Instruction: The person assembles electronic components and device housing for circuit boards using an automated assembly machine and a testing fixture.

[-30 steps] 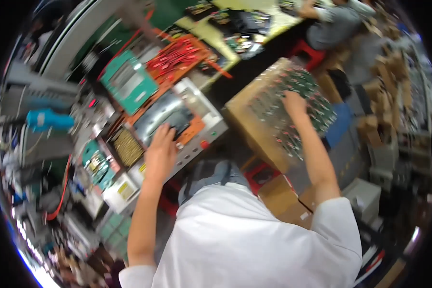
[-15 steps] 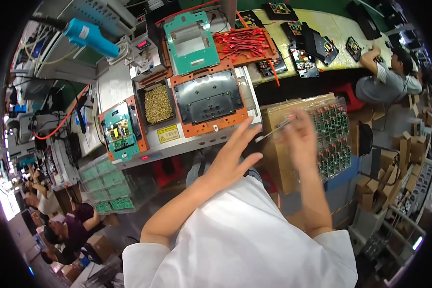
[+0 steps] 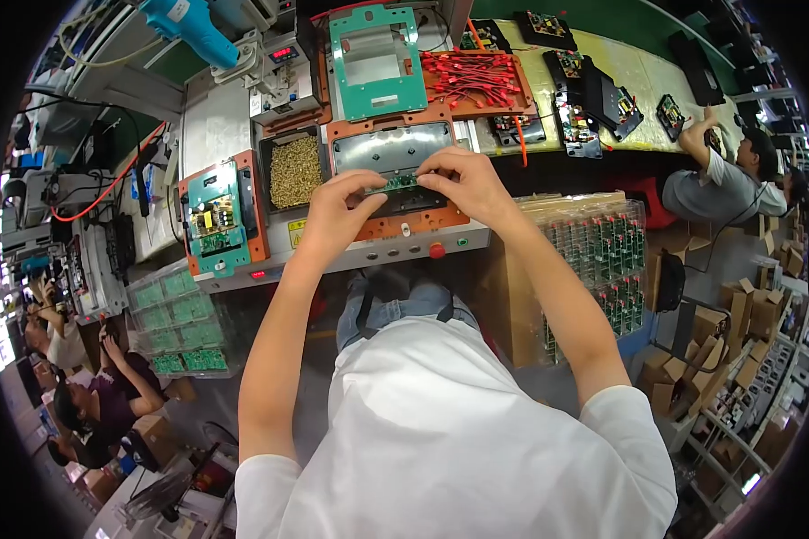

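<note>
My left hand (image 3: 337,214) and my right hand (image 3: 474,187) pinch opposite ends of a small, narrow green circuit board (image 3: 401,182). They hold it over the lower part of a black plastic housing (image 3: 394,148). Whether the board touches the housing I cannot tell. The housing lies in an orange fixture (image 3: 433,218), and my hands and the board hide part of it. Directly behind stands a raised green frame plate (image 3: 377,90). Left of the housing is a black bin of small brass-coloured parts (image 3: 295,171).
Red-tipped leads (image 3: 475,79) are heaped at the back right. Trays of green boards (image 3: 593,260) stand to my right. A second fixture with a circuit board (image 3: 214,218) is at left, below a blue tool (image 3: 189,31). A red button (image 3: 437,251) sits on the front edge. Another person (image 3: 728,175) works at far right.
My right hand has come from beside the trays on the right to the housing, bringing the small board. My left hand has moved left and now grips the board's other end.
</note>
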Available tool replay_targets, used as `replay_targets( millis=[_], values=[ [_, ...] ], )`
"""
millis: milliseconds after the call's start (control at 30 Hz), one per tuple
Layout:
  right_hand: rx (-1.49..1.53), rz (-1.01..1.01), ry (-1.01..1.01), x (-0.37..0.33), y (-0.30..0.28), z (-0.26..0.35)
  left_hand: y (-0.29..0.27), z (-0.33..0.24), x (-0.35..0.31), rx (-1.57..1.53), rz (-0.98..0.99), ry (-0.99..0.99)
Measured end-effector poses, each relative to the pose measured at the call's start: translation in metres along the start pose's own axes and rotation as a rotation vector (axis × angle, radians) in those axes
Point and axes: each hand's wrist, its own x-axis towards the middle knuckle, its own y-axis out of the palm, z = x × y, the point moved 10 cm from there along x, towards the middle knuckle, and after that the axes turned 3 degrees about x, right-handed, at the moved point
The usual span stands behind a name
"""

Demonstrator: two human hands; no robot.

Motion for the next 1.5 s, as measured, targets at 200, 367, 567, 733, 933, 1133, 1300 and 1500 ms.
replay_targets(
  millis=[200,367,567,733,933,1133,1300,1500],
  values=[
    [-0.167,0.082,-0.207,-0.019,0.007,0.012,0.008,-0.013,-0.015,0.237,0.004,0.095],
    [-0.45,0.081,-0.453,-0.024,0.01,0.04,0.004,-0.038,-0.036,0.548,-0.111,0.324],
    [0.014,-0.405,-0.057,0.1,-0.067,-0.014,-0.002,-0.003,-0.047,-0.196,-0.209,-0.212],
    [0.81,-0.137,0.098,0.096,-0.055,-0.01,0.019,0.004,-0.042,-1.07,-0.077,-0.435],
    [-0.207,0.06,-0.282,-0.016,-0.007,0.051,0.028,0.048,-0.07,-0.198,-0.073,-0.52],
    [-0.554,0.384,-0.507,-0.041,0.058,0.046,0.019,0.038,-0.062,0.364,-0.087,-0.39],
    [-0.691,0.256,-0.384,-0.037,0.023,0.027,0.057,0.035,-0.035,0.281,-0.115,-0.185],
    [-0.652,0.08,-0.248,-0.049,-0.026,-0.009,-0.059,0.053,-0.118,0.134,-0.542,-0.168]
  ],
)
